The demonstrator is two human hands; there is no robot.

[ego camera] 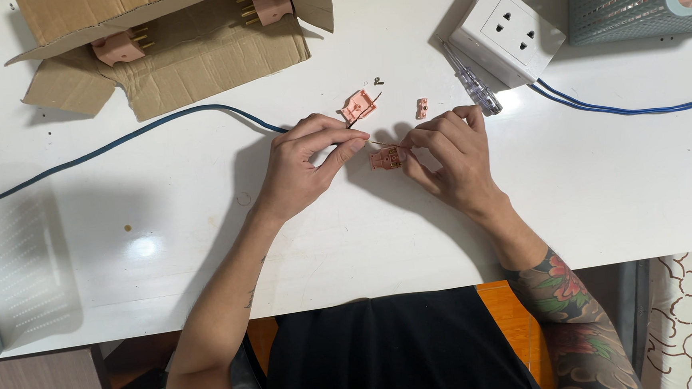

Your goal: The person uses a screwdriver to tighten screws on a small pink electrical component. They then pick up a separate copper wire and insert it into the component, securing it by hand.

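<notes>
Two hands are meeting at the middle of the white table [413, 238] — the left hand [306, 166] is pinching the bared end of the blue cable [119, 144], fingers closed on it, while the right hand [449, 158] is gripping a small pink plug half [386, 158] between thumb and fingertips. That plug half is sitting just at nine o'clock of the right hand, with a thin wire strand running into it from the left.

Judging from this, a strand is being fed into a terminal. Doing it well seems to call for keeping the strand twisted tight and straight, holding the plug half steady and level, and pushing the copper fully under the clamp so no stray hair is sticking out.

Counting what is lying about:
- Three loose pink pieces near the hands: the held half, a second half [358, 106] at twelve o'clock of the left hand, and a small clip [422, 108] at twelve o'clock of the right hand.
- One tiny screw [377, 80] beyond the second half.
- One screwdriver [475, 82] with a clear handle, at one o'clock of the right hand.
- One white socket block [507, 32] with blue leads.
- Two whole pink plugs [121, 46] showing on the cardboard box [194, 60] at eleven o'clock.
- Two mesh baskets — one [630, 1] at two o'clock, another at the table's nine o'clock edge.
</notes>
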